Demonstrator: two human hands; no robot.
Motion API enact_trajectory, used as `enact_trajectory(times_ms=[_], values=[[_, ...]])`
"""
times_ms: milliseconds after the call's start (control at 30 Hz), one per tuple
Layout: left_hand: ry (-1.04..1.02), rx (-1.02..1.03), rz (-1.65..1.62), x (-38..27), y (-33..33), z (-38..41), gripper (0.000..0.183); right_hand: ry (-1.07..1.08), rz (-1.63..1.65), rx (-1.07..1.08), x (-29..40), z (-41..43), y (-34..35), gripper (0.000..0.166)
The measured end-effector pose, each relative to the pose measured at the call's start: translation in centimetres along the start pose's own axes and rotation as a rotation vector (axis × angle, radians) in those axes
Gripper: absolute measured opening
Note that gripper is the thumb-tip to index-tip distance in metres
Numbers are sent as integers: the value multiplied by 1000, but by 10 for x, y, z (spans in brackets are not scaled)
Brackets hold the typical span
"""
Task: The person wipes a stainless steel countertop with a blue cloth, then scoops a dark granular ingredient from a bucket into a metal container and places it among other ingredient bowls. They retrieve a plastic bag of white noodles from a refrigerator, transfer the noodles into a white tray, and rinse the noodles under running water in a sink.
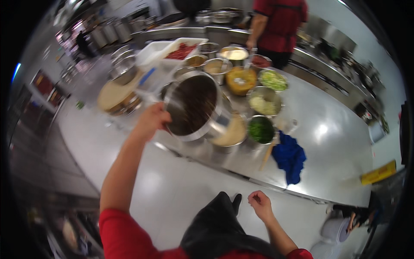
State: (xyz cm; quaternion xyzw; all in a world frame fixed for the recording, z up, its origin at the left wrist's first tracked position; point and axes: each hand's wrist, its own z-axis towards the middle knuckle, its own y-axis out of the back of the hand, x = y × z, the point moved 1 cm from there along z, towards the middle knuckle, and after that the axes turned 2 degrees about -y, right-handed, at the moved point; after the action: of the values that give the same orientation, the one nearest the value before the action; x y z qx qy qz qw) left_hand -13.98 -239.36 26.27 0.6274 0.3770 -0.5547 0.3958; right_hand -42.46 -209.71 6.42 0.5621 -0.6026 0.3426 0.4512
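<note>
My left hand (pixel 154 119) grips the left side of a large stainless steel pot (pixel 223 118) above the near part of the steel worktable. The pot is tilted with its mouth towards me, and its inside looks dark and blurred by motion. Whether the fingers hold the rim or a handle cannot be told. Low in front of my black apron (pixel 213 226), off the table's edge, my right hand (pixel 260 204) is loosely curled with nothing seen in it. Close behind the pot stands a container of pale beige food (pixel 231 132). A container of chopped greens (pixel 260 129) is beside that.
A blue cloth (pixel 289 157) and a thin wooden stick (pixel 267 158) lie on the steel worktable (pixel 330 155). Several metal containers of food, a white tub with red meat (pixel 182 51) and a round board (pixel 114 95) stand farther back. Across the table is a person in red (pixel 280 26).
</note>
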Motion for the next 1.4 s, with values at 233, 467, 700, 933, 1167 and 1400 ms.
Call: enact_trajectory(times_ms=[233,467,700,933,1167,1400], values=[[229,99,458,94,80,-174,21,-276,700,645,75,13,-182,83],[345,-145,459,155,259,-244,17,-432,355,699,103,74,-381,80],[465,-481,-106,220,444,-247,41,-724,482,734,113,176,-588,67],[430,-477,-847,280,581,-236,69,-606,299,872,158,255,-746,65],[342,-618,-802,336,726,-186,65,-697,281,347,45,477,-885,36],[495,-664,-801,369,847,-187,61,-474,544,-446,-59,701,-977,30]])
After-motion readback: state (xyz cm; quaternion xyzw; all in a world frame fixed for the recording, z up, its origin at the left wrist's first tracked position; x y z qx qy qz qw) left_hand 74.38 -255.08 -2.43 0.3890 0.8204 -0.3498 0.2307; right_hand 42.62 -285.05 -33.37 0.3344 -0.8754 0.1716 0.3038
